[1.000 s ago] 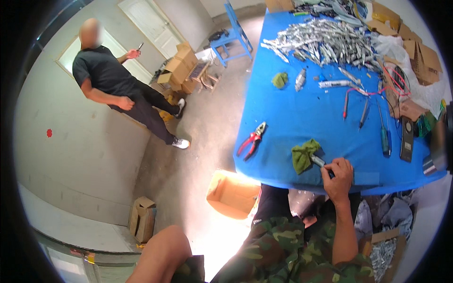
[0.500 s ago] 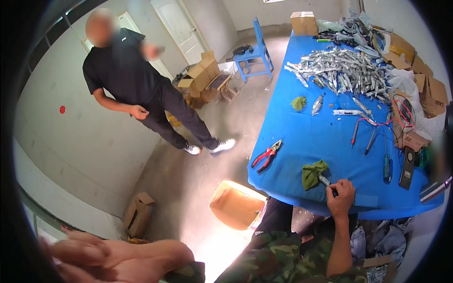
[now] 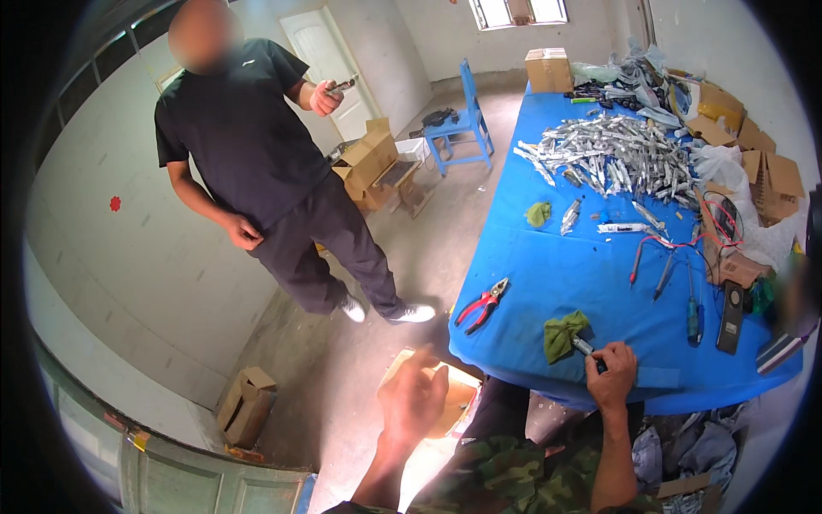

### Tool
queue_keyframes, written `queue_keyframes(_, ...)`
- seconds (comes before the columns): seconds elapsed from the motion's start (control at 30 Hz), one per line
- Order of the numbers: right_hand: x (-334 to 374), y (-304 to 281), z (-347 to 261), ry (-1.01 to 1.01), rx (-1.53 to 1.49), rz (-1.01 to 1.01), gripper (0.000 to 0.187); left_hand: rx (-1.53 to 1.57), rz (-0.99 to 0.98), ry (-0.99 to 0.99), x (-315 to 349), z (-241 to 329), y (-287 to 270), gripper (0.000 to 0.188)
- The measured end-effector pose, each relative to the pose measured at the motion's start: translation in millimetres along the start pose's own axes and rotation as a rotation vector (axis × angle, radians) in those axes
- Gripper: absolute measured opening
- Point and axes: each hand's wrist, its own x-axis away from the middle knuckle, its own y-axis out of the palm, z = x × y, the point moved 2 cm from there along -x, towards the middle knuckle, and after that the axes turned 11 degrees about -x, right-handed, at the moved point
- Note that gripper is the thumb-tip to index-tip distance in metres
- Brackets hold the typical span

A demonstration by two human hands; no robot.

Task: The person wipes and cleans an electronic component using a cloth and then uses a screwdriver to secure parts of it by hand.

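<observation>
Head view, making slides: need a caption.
Right hand holding a silvery piece beside a green cloth on a blue table.

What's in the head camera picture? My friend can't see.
A person's right hand holds a silvery piece by a green cloth on a blue table. Red-handled pliers and a silvery heap lie there; the left hand is off the table, and another person stands nearby.

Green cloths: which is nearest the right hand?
The near cloth, just left of the right hand; the far cloth lies well away, toward the silvery pile.
</observation>
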Motion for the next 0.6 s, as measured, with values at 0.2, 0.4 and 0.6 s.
queue_keyframes(0.2,2.2,2.5,6.9,-0.009,-0.001,0.018,0.013,0.039,-0.104,-0.002,1.7,-1.6,17.8,0.038)
queue_keyframes(0.4,3.3,3.6,7.6,-0.015,-0.012,0.013,0.014,0.063,-0.148,-0.082,6.8,2.4,28.8,0.041)
queue_keyframes(0.6,4.3,3.8,6.1,-0.010,-0.026,0.003,0.015,0.076,-0.248,-0.217,14.2,-2.5,36.9,0.043)
